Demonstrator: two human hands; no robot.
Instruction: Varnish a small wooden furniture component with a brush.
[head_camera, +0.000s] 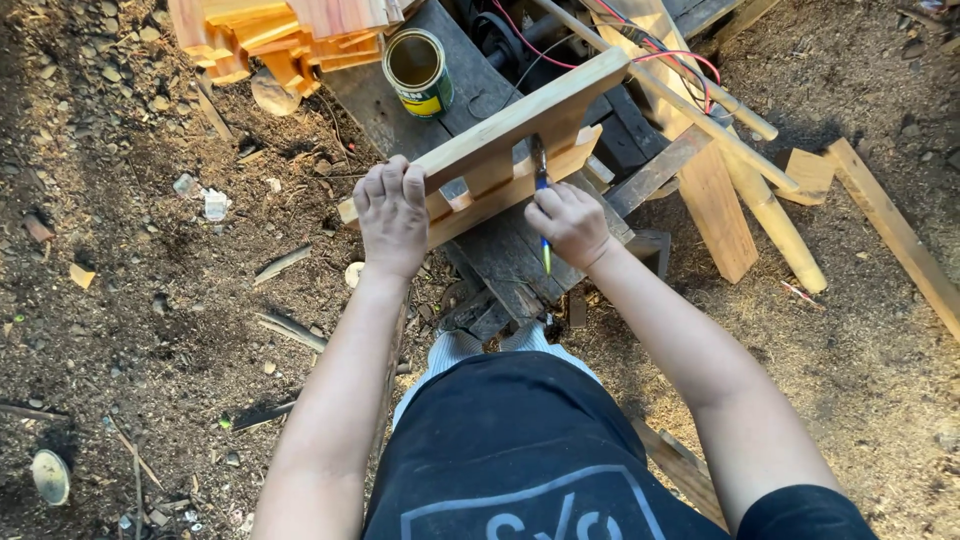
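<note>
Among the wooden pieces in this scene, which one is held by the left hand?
The wooden assembly on the dark workbench: the left hand grips its near end. The stacked blocks and leaning planks lie untouched.

The wooden assembly rests on the tabletop just ahead of the person, with the left hand gripping its left end and the right hand at its middle, holding a brush against the near edge. Behind it on the tabletop stands an open can, and a stack of wood pieces lies farther back to the left. To the right, planks lean beside the tabletop, and another plank lies on the ground farther right.
</note>
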